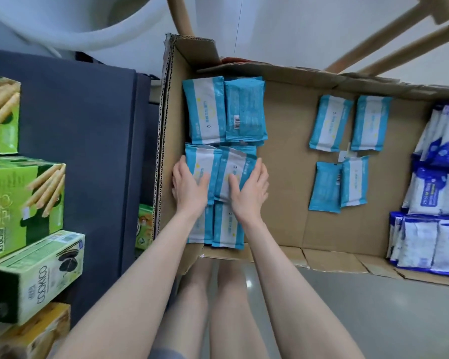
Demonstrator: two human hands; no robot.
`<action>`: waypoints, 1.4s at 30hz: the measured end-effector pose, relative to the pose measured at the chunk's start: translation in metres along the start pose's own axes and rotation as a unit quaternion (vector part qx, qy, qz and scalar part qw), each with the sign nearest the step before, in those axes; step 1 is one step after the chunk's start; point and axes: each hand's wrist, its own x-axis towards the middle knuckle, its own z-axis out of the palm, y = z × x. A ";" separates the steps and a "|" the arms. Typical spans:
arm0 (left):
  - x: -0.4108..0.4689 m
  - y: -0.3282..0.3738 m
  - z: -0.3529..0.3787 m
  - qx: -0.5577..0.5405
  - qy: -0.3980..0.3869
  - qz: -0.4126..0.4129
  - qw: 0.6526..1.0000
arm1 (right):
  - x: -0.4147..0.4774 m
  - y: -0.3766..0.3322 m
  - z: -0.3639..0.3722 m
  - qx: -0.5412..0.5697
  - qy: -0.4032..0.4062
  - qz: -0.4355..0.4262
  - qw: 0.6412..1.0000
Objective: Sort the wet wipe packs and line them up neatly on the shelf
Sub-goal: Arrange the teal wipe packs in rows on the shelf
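Observation:
Teal and white wet wipe packs lie in a flat cardboard box [290, 120]. At its left side sit three rows of paired packs: a far pair [223, 110], a middle pair [226, 167] and a near pair [223, 226]. My left hand [188, 187] lies flat on the left pack of the middle pair. My right hand [249, 191] rests flat on the right pack, which sits slightly tilted. Fingers of both hands are spread, pressing rather than gripping. Several more teal packs [345, 151] lie loose in the box's middle. Dark blue and white packs [436, 193] are stacked at the right.
Green snack boxes [24, 200] stand on a shelf at the left, beside a dark blue panel [88, 151]. Wooden chair legs [389, 35] cross above the box at the far right. My legs and the grey floor [347, 314] are below the box's near edge.

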 end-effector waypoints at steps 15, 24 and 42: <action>-0.038 0.009 -0.029 0.105 -0.015 0.130 0.986 | -0.007 0.008 -0.066 -0.113 -0.055 -0.090 0.988; -0.101 0.054 0.047 0.097 -0.054 0.248 0.962 | -0.027 0.076 -0.149 -0.065 0.026 -0.093 0.993; -0.131 0.099 0.268 0.062 -0.046 0.043 0.996 | 0.080 0.219 -0.254 -0.067 -0.068 -0.078 0.992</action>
